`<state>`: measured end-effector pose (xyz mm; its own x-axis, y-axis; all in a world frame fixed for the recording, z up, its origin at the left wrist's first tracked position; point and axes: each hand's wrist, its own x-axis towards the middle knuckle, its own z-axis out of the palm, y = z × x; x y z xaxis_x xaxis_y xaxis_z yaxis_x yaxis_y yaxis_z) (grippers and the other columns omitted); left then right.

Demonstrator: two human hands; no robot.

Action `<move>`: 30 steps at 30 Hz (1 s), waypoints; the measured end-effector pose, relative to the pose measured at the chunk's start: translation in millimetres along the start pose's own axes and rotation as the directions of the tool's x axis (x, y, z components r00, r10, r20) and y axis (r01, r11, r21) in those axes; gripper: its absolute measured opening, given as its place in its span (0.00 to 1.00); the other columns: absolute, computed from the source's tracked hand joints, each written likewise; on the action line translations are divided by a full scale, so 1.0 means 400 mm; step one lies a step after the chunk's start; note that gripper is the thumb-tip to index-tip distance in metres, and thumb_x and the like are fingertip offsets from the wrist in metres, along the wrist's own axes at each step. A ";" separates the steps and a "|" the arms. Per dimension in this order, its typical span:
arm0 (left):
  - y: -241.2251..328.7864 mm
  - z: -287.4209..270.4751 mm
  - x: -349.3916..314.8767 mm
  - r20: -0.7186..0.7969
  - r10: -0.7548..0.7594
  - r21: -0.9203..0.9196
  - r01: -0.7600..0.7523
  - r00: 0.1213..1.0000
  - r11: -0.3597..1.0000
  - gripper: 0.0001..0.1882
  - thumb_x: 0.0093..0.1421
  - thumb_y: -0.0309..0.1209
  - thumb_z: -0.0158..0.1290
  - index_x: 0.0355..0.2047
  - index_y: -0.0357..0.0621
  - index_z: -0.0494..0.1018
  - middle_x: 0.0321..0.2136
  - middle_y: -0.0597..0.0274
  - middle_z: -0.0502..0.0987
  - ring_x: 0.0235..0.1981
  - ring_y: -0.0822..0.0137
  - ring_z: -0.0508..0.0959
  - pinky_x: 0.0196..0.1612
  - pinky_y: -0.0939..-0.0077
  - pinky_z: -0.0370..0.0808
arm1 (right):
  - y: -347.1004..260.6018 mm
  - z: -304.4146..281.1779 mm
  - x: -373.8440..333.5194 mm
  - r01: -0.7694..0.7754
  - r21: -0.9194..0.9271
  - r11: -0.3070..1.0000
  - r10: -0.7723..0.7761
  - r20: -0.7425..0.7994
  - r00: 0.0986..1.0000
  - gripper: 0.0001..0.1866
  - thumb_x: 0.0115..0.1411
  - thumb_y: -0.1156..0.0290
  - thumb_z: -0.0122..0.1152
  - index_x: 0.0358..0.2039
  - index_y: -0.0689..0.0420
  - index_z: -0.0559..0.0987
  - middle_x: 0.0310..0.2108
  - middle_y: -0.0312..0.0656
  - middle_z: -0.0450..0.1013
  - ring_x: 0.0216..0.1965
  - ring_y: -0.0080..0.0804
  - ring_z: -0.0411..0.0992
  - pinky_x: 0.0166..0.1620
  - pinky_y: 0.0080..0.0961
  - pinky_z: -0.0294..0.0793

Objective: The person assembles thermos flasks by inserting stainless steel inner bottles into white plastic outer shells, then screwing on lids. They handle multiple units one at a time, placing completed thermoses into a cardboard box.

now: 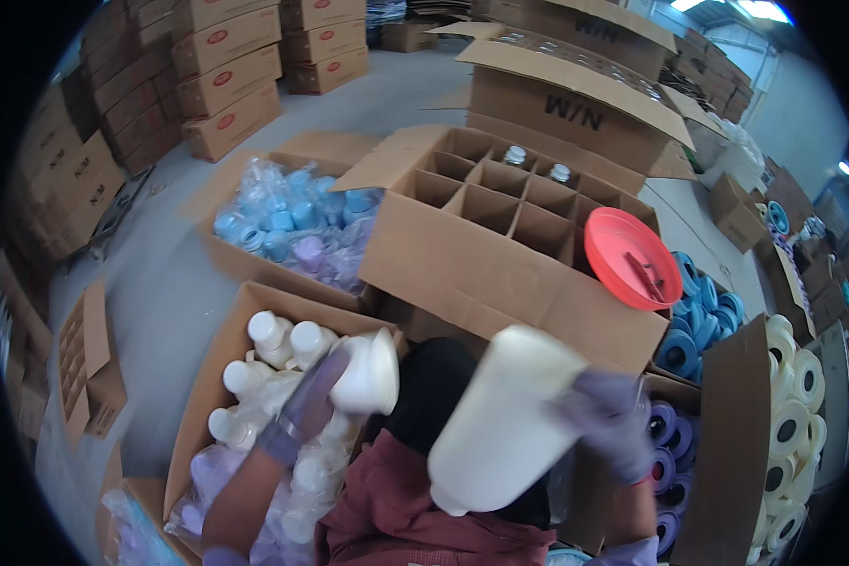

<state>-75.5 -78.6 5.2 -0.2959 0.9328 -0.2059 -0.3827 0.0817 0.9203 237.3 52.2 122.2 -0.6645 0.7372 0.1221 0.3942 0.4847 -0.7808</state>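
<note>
My left hand point(313, 396), in a pale purple glove, grips a white plastic part with a flared round rim point(373, 373). It is over a cardboard box point(196, 415) of similar white pieces point(271, 338), several of them in clear plastic bags. My right hand point(615, 424), gloved too and smeared by motion, is closed on the side of a large white plastic cylinder point(507, 415). This cylinder hangs tilted above my lap, its narrower end low and to the left. The right fingertips are blurred against it.
Ahead stands a divided carton point(528, 274) with two clear bottles point(514, 157) in its cells and a red dish point(623, 247) on its right corner. Light blue parts point(297, 212) fill a box at left. Blue point(698, 325), purple point(665, 467) and cream rings point(790, 424) lie at right.
</note>
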 end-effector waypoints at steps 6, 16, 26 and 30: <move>0.110 0.635 0.516 0.554 0.717 0.361 -0.898 0.424 0.252 0.46 0.50 0.43 0.68 0.66 0.49 0.61 0.57 0.44 0.64 0.60 0.47 0.66 0.63 0.57 0.65 | 0.042 0.162 0.023 0.642 -0.244 0.727 -0.554 0.344 0.758 0.14 0.57 0.68 0.57 0.45 0.46 0.78 0.36 0.35 0.72 0.40 0.34 0.74 0.37 0.31 0.75; 0.024 0.622 0.697 0.690 0.672 0.417 -0.907 0.269 -0.064 0.18 0.56 0.40 0.57 0.45 0.46 0.75 0.48 0.54 0.75 0.53 0.52 0.71 0.60 0.53 0.64 | 0.152 -0.293 0.490 0.267 -0.523 0.810 -0.434 -0.227 0.872 0.06 0.59 0.71 0.59 0.32 0.61 0.78 0.31 0.47 0.73 0.37 0.46 0.72 0.40 0.36 0.72; -0.043 0.424 0.740 0.584 0.700 0.690 -0.705 0.411 -0.162 0.15 0.56 0.38 0.56 0.40 0.43 0.77 0.34 0.58 0.75 0.37 0.58 0.75 0.52 0.60 0.69 | 0.608 -0.241 1.117 -0.462 -0.708 0.534 0.375 -0.291 0.880 0.35 0.54 0.43 0.63 0.54 0.56 0.75 0.53 0.54 0.74 0.55 0.50 0.73 0.56 0.42 0.72; -0.066 0.440 0.754 0.590 0.721 0.644 -0.750 0.362 -0.151 0.16 0.55 0.38 0.57 0.40 0.43 0.77 0.34 0.58 0.75 0.36 0.57 0.75 0.52 0.60 0.70 | 0.728 -0.255 1.108 -0.458 -0.708 0.538 0.357 -0.301 0.884 0.37 0.51 0.42 0.66 0.53 0.55 0.74 0.52 0.54 0.75 0.55 0.49 0.73 0.56 0.43 0.73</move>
<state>-0.7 262.3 -22.5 0.1336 0.6043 0.7855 0.8434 -0.4855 0.2301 122.5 568.2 11.5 -0.2555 0.9667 0.0136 0.9658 0.2558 -0.0420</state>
